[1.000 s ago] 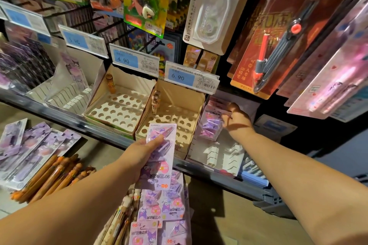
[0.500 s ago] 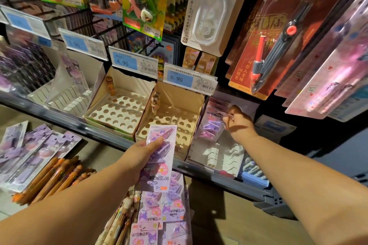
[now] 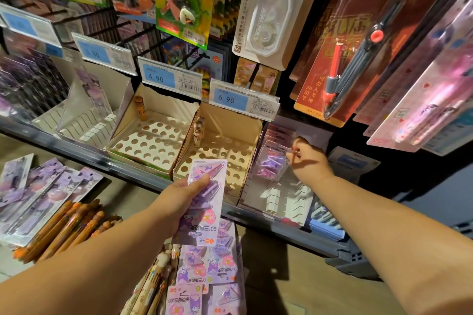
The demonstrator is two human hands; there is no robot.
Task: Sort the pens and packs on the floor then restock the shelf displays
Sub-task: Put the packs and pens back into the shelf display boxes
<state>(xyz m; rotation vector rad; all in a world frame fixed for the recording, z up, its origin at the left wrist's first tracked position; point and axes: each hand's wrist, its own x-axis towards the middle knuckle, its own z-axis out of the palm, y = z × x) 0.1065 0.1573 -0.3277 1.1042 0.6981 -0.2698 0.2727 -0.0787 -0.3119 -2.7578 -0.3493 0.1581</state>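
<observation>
Purple pack (image 3: 202, 202) clasped in left grip (image 3: 179, 197); right grip (image 3: 307, 161) pinching racked pack (image 3: 272, 161) edge; open slots (image 3: 281, 199) below.

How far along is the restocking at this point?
Done: a few purple packs stand in the right slotted tray. In hand: the right hand pinches the front pack there; the left hand holds another pack. Left: both holed pen boxes hold one pen each, while brown pens and more packs lie on the floor.

Left grip (image 3: 180, 202), right grip (image 3: 308, 165) bare; forearms (image 3: 102, 253) bare.
</observation>
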